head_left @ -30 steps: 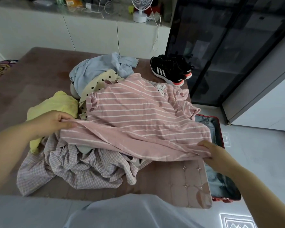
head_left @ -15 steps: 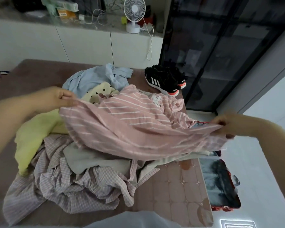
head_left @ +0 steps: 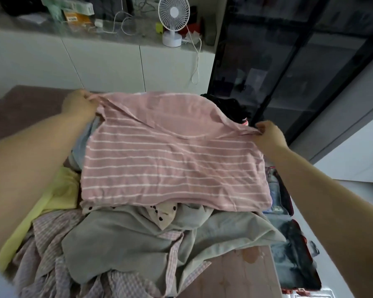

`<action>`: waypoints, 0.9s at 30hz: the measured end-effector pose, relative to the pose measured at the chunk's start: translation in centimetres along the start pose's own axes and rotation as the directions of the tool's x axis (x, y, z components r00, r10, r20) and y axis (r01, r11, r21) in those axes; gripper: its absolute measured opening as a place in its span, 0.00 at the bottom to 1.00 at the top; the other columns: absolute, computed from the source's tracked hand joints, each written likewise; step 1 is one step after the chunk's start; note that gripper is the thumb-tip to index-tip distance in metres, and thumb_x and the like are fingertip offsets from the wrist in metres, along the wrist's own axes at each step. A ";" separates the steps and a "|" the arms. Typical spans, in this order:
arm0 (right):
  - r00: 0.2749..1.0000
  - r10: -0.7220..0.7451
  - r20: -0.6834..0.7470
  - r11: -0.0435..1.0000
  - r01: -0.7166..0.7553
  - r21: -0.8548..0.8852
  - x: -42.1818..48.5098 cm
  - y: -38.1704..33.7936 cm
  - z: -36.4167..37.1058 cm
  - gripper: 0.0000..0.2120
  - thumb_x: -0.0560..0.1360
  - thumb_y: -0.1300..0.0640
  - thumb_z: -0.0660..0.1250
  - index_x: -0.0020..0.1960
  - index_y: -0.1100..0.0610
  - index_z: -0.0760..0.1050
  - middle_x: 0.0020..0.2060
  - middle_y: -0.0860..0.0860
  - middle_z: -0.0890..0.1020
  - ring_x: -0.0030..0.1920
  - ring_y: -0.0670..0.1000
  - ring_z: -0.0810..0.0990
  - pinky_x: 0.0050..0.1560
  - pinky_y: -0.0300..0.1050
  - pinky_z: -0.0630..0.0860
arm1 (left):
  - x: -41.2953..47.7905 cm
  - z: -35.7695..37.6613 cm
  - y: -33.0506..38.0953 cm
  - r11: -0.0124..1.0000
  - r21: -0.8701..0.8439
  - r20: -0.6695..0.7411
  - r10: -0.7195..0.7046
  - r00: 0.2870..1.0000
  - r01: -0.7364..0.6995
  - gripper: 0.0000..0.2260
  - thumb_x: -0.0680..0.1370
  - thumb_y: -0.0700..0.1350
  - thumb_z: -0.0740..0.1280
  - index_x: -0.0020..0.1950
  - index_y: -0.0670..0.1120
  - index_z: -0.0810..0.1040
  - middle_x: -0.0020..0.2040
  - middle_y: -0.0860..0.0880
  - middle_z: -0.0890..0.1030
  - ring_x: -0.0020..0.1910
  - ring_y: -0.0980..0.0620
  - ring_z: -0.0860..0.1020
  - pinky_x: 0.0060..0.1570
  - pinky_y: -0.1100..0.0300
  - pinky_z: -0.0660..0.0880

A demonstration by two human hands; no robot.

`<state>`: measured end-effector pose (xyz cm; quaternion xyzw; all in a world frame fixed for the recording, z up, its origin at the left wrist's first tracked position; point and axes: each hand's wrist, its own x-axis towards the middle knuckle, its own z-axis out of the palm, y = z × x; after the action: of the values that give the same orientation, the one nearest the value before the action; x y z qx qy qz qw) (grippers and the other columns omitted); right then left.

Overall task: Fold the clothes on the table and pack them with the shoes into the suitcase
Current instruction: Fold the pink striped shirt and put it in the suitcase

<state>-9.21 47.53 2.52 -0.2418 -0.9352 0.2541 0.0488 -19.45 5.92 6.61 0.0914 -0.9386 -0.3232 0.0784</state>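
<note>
Since a second ago both hands went up and outward: pink striped shirt (head_left: 172, 160) was crumpled on the heap then, and was now stretched wide between them, its top edge raised and the lower hem draped on the pile. Left hand (head_left: 79, 104) pinched the shirt's far left corner, fingers curled tight on the fabric. Right hand (head_left: 269, 136) pinched the far right corner, thumb and fingertips closed on a bunched bit of cloth. Shirt faced the person with its stripes running across and hid most of the far half of the pile. Under its near hem: a cream polka-dot garment (head_left: 162, 214) poking out, a grey garment (head_left: 127, 239) spread over a pink checked garment (head_left: 52, 265). Yellow garment (head_left: 60, 190) lay to the left under the left forearm, with a blue garment (head_left: 84, 140) just visible beside the shirt's left edge. Everything sat on the brown table (head_left: 241, 276), bare only at the near right corner. Black shoes (head_left: 233, 108) were on the table's far right corner, mostly hidden behind the shirt. Suitcase (head_left: 293, 250) lay open on the floor against the table's right side, red rim, dark lining; could not tell what was inside. White fan (head_left: 173, 18) stood on the counter behind, next to a dark glass cabinet (head_left: 299, 72).
</note>
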 end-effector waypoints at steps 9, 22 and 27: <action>0.815 -0.493 0.305 0.852 0.524 -0.023 -11.4 3.6 4.5 0.23 0.66 0.36 0.61 0.54 0.48 0.79 0.52 0.47 0.78 0.53 0.49 0.73 0.62 0.51 0.67 | -14.8 0.0 -6.6 0.676 0.180 0.330 0.643 0.691 -0.715 0.29 0.73 0.68 0.55 0.58 0.47 0.77 0.55 0.47 0.78 0.55 0.48 0.71 0.61 0.60 0.59; 0.879 -0.474 0.056 0.875 0.477 -0.084 -13.3 2.8 -4.0 0.15 0.74 0.64 0.62 0.57 0.55 0.80 0.53 0.52 0.83 0.49 0.54 0.80 0.49 0.42 0.73 | -14.0 -6.1 -3.4 0.774 0.177 0.270 0.555 0.787 -0.607 0.13 0.72 0.39 0.71 0.56 0.46 0.81 0.52 0.45 0.83 0.48 0.44 0.80 0.43 0.55 0.70; 0.799 -0.545 0.252 0.834 0.546 0.072 -18.7 0.5 -11.5 0.10 0.70 0.45 0.58 0.48 0.36 0.76 0.34 0.28 0.78 0.40 0.31 0.76 0.40 0.20 0.68 | -13.7 -12.5 -2.5 0.802 0.029 0.467 0.517 0.717 -0.596 0.16 0.68 0.62 0.68 0.54 0.61 0.79 0.47 0.63 0.82 0.48 0.60 0.79 0.53 0.54 0.75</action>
<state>9.87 44.20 12.84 0.0732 -0.9636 0.2571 -0.0046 -3.26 -0.36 13.57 -0.2644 -0.9397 -0.2114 -0.0487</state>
